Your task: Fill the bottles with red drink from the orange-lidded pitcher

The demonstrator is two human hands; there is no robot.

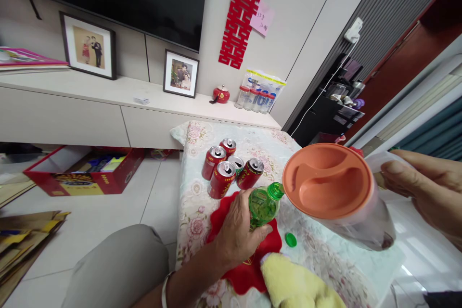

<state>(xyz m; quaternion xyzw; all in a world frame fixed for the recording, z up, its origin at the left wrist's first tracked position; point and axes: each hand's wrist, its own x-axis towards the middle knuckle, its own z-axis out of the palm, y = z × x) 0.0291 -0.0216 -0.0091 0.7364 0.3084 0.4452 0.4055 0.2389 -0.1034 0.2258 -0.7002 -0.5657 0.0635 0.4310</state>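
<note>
My left hand [238, 231] is wrapped round a green plastic bottle [263, 204] with no cap on its neck, over a red scalloped mat [249, 276]. By its handle, my right hand [429, 187] grips a clear pitcher [364, 228] with an orange lid [328, 180]. The pitcher is tilted toward the bottle, its lid edge close beside the bottle mouth; whether they touch I cannot tell. Some dark liquid shows low inside the pitcher. A green bottle cap [290, 239] lies on the tablecloth. Near the mat stand several opened drink cans [222, 180], mostly red.
A yellow cloth [299, 281] lies at the near edge of the flowered tablecloth [197, 231]. Behind the table, a white cabinet [144, 94] holds framed photos, a red pot [221, 94] and lidded jars [252, 100]. A red box [86, 173] sits on the floor at left.
</note>
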